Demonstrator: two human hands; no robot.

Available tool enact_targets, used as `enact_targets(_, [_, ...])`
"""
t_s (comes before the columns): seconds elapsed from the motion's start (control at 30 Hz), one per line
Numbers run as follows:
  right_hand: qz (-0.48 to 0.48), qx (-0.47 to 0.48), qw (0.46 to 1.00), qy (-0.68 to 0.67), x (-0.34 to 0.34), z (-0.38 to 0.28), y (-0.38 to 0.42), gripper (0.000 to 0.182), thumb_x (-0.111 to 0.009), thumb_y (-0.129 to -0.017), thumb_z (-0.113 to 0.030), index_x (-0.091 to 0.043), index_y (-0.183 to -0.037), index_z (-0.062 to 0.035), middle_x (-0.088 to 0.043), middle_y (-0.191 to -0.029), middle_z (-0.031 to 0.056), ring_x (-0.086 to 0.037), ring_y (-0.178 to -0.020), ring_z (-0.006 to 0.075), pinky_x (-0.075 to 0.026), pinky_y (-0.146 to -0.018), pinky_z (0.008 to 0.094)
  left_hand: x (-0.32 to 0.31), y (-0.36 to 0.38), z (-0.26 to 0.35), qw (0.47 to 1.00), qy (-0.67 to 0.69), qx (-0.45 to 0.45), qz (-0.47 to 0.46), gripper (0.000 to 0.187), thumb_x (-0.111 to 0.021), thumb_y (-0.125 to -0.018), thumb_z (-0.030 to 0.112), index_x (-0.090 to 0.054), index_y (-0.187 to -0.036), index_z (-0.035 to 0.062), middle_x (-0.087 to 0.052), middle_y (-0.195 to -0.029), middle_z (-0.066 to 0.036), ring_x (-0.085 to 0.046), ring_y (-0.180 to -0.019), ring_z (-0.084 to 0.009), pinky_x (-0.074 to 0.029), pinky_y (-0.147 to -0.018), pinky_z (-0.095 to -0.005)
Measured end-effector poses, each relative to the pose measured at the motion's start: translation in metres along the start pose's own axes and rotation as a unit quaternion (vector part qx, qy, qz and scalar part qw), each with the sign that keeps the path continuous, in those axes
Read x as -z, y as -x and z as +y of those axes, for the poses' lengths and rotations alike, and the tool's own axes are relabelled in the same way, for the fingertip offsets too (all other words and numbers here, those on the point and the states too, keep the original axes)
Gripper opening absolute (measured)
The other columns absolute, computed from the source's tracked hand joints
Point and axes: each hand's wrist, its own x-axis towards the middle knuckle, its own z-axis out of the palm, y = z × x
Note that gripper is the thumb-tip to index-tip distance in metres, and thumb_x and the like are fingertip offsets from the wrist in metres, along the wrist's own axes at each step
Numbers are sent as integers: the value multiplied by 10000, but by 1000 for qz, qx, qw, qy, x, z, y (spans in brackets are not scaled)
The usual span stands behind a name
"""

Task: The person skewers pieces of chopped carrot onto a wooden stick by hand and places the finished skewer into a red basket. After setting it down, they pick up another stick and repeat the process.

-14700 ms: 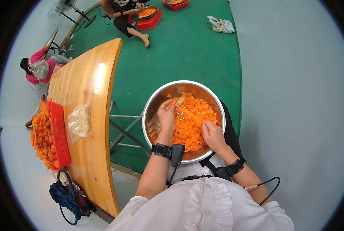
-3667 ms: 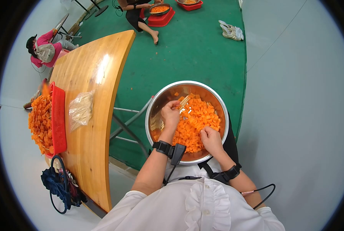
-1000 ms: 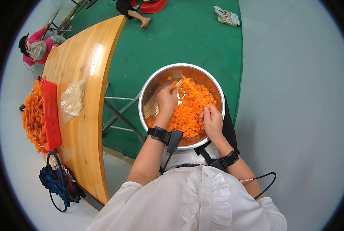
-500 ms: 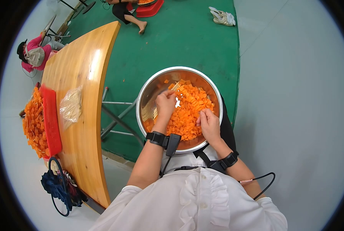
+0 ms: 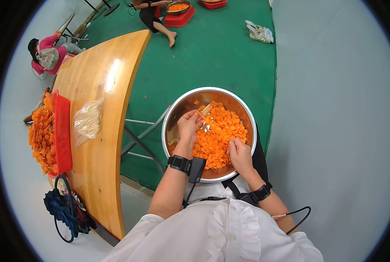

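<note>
A large metal bowl [image 5: 169,109] rests on my lap, holding many diced orange pieces [image 5: 219,139] that look like carrot. Thin wooden sticks [image 5: 207,109] lie against the heap near its far left side. My left hand [image 5: 189,126] is over the left of the bowl, thumb and fingers pinched on what looks like one thin stick beside the bundle. At the bowl's right side my right hand [image 5: 241,156] is closed, fingertips together just above the diced pieces. What those fingertips hold is hidden.
On the wooden table [image 5: 103,166] at left lie a plastic bag of sticks [image 5: 89,120] and a red basket [image 5: 63,135] heaped with orange pieces. A dark blue bag [image 5: 64,207] is nearby. Other people [image 5: 46,56] sit farther off. Shoes [image 5: 259,32] lie on the green mat.
The view has shifted, so the bowl and table appear lower and farther right. My left hand's fingers have come closer to the stick bundle; my right hand stays pinched at the bowl's right side.
</note>
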Motion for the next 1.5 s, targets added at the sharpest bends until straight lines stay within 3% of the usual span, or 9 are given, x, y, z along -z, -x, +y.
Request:
enact_targets(0.23, [4, -2, 1000, 12, -2, 2, 1, 196, -472, -879, -111, -503, -720, 0, -544, -559, 139, -582, -545, 299, -433, -502, 385, 3, 0, 0, 999, 8, 19, -36, 205, -510, -894, 71, -516, -1074, -25, -614, -933, -119, -626, -865, -195, -531, -670, -253])
enact_targets(0.57, [20, 20, 998, 51, -5, 8, 1, 153, -505, -848, -107, -520, -741, 2, -559, -656, 212, -575, -621, 379, -439, -531, 427, 3, 0, -1, 997, 39, 19, -56, 193, -520, -890, 96, -544, -1048, -14, -621, -907, -106, -620, -836, -170, -524, -674, -257])
enact_targets(0.83, [30, 35, 996, 72, -2, 1, 2, 151, -515, -841, -108, -529, -734, -1, -560, -648, 205, -577, -611, 370, -443, -530, 421, 2, -1, -1, 999, 40, 19, -27, 168, -527, -875, 66, -574, -1005, -30, -619, -852, -98, -619, -746, -156, -514, -616, -226])
enact_targets(1.03, [35, 56, 994, 86, -4, 1, 2, 150, -522, -833, -107, -527, -725, -2, -557, -636, 202, -575, -602, 367, -444, -528, 421, -1, -3, -9, 984, -151, -96, 19, 142, -546, -864, 80, -626, -928, -19, -631, -791, -71, -609, -689, -113, -496, -582, -215])
enact_targets(1.13, [39, 59, 994, 88, -4, 2, 2, 157, -523, -832, -108, -521, -717, -1, -556, -633, 202, -575, -599, 366, -443, -528, 423, -2, 0, -9, 929, -312, -194, 37, 148, -551, -856, 77, -650, -910, -18, -637, -745, -61, -601, -646, -97, -482, -559, -204])
enact_targets(1.33, [39, 56, 993, 91, -4, 2, 3, 157, -516, -835, -108, -519, -718, -3, -557, -634, 205, -576, -601, 366, -442, -530, 429, -5, 5, -8, 952, -261, -156, 24, 159, -566, -849, 88, -645, -924, -28, -636, -760, -78, -597, -654, -102, -492, -557, -215])
enact_targets(1.5, [46, 58, 994, 85, -5, 3, 1, 146, -510, -840, -109, -533, -740, -4, -560, -637, 204, -577, -601, 367, -444, -533, 429, -2, -2, -8, 997, -54, -59, 12, 201, -577, -868, 172, -605, -922, -20, -601, -801, -70, -579, -683, -123, -502, -566, -235])
